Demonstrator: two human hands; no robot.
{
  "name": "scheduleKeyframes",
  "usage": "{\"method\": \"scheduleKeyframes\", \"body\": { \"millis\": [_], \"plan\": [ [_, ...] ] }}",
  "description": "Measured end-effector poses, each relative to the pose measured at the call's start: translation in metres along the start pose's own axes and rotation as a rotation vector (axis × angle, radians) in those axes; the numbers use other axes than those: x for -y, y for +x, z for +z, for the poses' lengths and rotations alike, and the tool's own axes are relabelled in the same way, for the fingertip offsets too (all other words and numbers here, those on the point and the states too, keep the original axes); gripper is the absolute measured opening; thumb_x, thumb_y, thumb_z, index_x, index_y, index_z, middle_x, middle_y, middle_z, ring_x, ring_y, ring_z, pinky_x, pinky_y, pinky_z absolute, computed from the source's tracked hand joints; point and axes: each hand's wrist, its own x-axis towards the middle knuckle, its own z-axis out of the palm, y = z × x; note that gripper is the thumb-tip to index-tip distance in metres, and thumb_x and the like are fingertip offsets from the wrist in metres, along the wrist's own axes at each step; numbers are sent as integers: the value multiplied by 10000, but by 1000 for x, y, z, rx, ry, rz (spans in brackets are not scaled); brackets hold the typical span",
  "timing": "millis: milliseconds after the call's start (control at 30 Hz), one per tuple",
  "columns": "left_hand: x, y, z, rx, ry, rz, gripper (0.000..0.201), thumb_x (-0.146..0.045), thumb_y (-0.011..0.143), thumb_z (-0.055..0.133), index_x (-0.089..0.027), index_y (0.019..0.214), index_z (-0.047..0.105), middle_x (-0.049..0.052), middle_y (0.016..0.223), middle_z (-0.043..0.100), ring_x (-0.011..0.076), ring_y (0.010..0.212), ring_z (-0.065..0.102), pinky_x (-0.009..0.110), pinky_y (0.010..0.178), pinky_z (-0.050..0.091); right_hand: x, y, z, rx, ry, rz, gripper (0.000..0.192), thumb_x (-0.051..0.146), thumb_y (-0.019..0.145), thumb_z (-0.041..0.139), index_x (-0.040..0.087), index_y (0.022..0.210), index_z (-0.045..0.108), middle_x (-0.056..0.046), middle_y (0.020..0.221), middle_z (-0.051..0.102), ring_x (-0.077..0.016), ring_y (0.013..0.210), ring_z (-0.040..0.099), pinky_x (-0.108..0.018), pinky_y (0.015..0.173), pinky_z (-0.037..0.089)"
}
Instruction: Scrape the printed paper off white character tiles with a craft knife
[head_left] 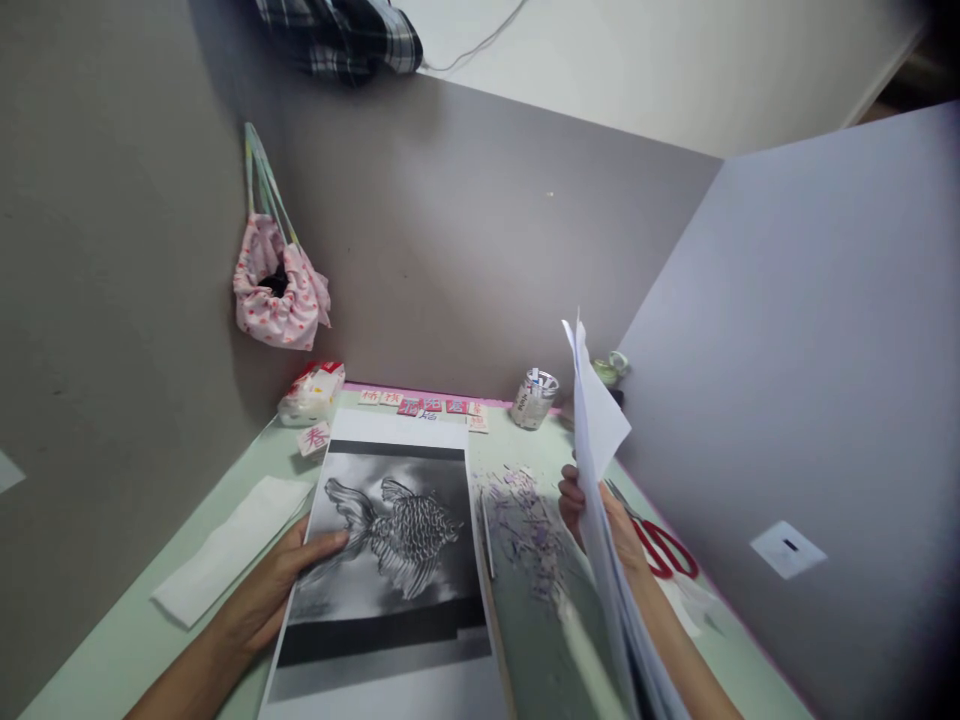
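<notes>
My left hand (289, 570) grips the left edge of a white sheet with a black-and-white goldfish picture (405, 535), thumb on top near the fish's tail; its other fingers are under the sheet. On the right, my right hand (611, 515) is closed round a stack of paper sheets (592, 430) held upright, nearly edge-on to me. Between the two lie many small purple and pale shavings (529, 530) on the light green table, with a thin, long tool (487, 535) beside the picture's right edge. Red-handled scissors (664, 545) rest beyond my right wrist.
A folded white tissue (232, 550) lies at the left, near a tissue pack (311, 393) and a small carved block (313, 438). Several character tiles (431, 405) line the back edge beside a tin can (535, 400). A pink cloth bag (281, 290) hangs on the wall.
</notes>
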Motion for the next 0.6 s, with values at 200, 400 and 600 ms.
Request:
{"method": "scheduleKeyframes", "body": {
  "millis": [200,400,600],
  "plan": [
    [1,2,-1,-24,8,15,729,-159,687,860,-190,1347,552,113,1108,765,326,957,751,403,830,618,2,-3,5,-18,32,15,294,353,675,831,271,935,720,-21,827,703,-194,721,671,-321,657,597],
    [0,1,-2,-50,-10,19,720,-111,654,858,-185,1312,575,100,1097,769,326,963,749,381,791,629,4,-4,5,-42,64,30,280,319,648,841,254,889,714,-25,860,699,-176,701,659,-306,671,590],
    [-1,3,-3,-61,-34,15,781,-74,640,855,-204,1342,537,94,1090,771,338,956,749,396,769,635,4,-5,5,-46,106,22,201,284,671,818,242,840,718,-16,804,696,-163,636,650,-264,579,543]
  ]
}}
